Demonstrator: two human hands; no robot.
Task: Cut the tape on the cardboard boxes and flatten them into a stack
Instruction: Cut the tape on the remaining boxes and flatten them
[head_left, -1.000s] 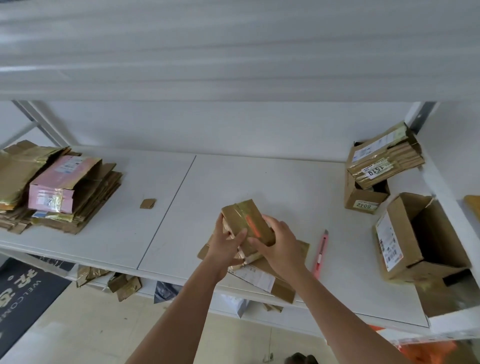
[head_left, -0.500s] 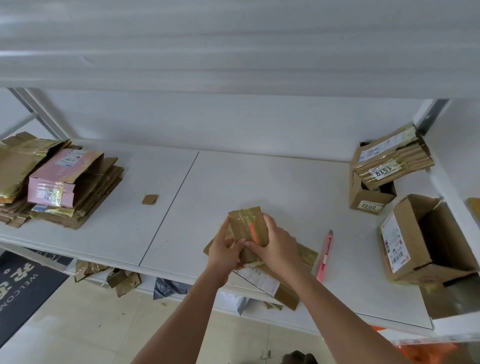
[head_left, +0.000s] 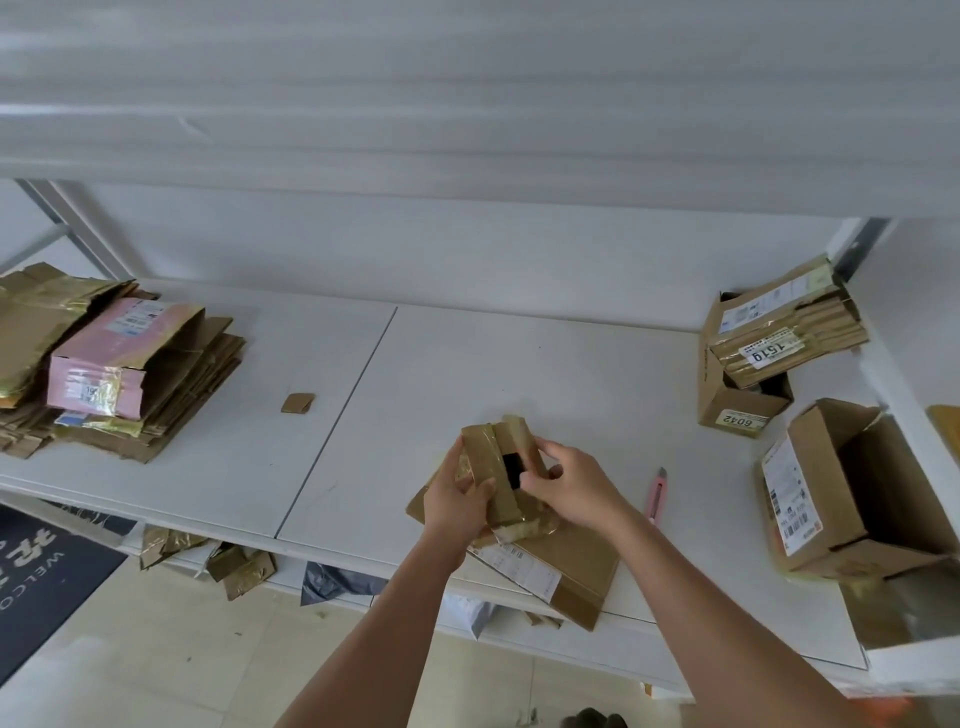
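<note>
Gripping the small taped box, left hand and right hand curl round it.

white shelf, dark welcome mat on tile floor btm left.

Flattened stack at surface left edge; cardboard scrap right of it. Small box near front edge, centre, on flattened box. Knife just right. Open boxes at right edge.
</note>
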